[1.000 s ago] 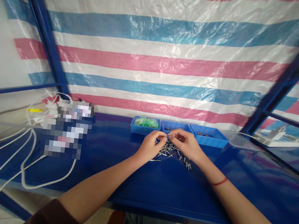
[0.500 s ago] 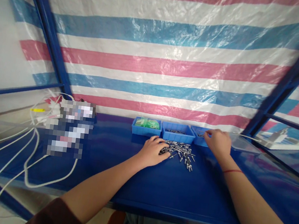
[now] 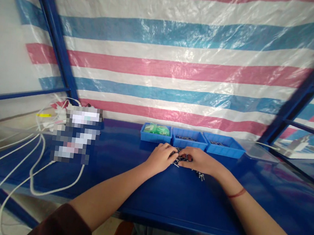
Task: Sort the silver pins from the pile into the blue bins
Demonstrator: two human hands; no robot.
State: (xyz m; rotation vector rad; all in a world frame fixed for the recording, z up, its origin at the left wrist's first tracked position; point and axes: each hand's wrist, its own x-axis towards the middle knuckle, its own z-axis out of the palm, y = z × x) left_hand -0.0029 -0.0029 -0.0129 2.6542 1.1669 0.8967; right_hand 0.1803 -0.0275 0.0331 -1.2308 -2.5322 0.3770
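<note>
Blue and glossy, the table [image 3: 163, 202] carries a heap of slim metal pins [image 3: 176, 162] that I lean over, the sorting-out of it, by my reckoning, under way but well short of finished. Taking the heap as the centre of the dial, my left hand [image 3: 162, 158] rests at nine o'clock, fingers curled down over the edge of the metal, thumb near the tips; whether they pinch a piece, I cannot tell. My right hand [image 3: 201, 161] lies at three o'clock, thumb and forefinger arched apart above the pile, the other fingertips hidden, so a grip there cannot be told either. The pins sit between and beneath my two hands, with a few stragglers [image 3: 201, 176] at four o'clock, just beside my right palm. What looks done stands farther back: at one o'clock the middle bin [image 3: 189, 145] holds a scatter of similar metal pieces, and at two o'clock the right bin [image 3: 224, 152] holds a scatter too. At about half past ten, the left bin [image 3: 156, 138] carries green packets [image 3: 157, 129], whose part in the work I cannot judge. What looks left is the loose heap itself; my hands hide much of it, so how much remains is hard to say.
</note>
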